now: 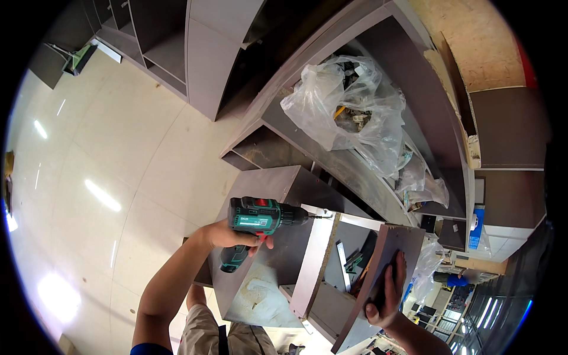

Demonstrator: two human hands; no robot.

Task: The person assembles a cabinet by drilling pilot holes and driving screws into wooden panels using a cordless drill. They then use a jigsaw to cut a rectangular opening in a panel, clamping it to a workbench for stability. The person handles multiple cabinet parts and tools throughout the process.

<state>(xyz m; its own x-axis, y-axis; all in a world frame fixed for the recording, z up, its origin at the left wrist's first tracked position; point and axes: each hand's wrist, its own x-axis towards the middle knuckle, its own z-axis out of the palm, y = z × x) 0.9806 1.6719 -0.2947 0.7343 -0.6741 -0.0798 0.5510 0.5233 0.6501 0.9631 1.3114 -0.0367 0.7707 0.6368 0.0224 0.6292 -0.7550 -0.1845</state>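
Observation:
A green and black cordless drill (255, 215) is wrapped in my left hand (223, 234), its body lying level and pointing right. Its long thin bit (319, 217) reaches over the back corner of a small grey drawer (316, 260); whether the tip touches the board I cannot tell. My right hand (389, 294) lies against the outer face of the drawer's dark front panel (378, 278), fingers stretched out and thumb apart. Several tools lie inside the drawer, among them a dark-handled one (362, 257), partly hidden by the front panel.
A grey cabinet box (260, 284) with a pale worn patch stands beside the drawer. Beyond it lies a large cabinet frame holding a clear plastic bag (349, 112) of scraps. Tall cabinets (213, 53) line the far side. A green broom (80, 59) rests on the tiled floor (148, 136).

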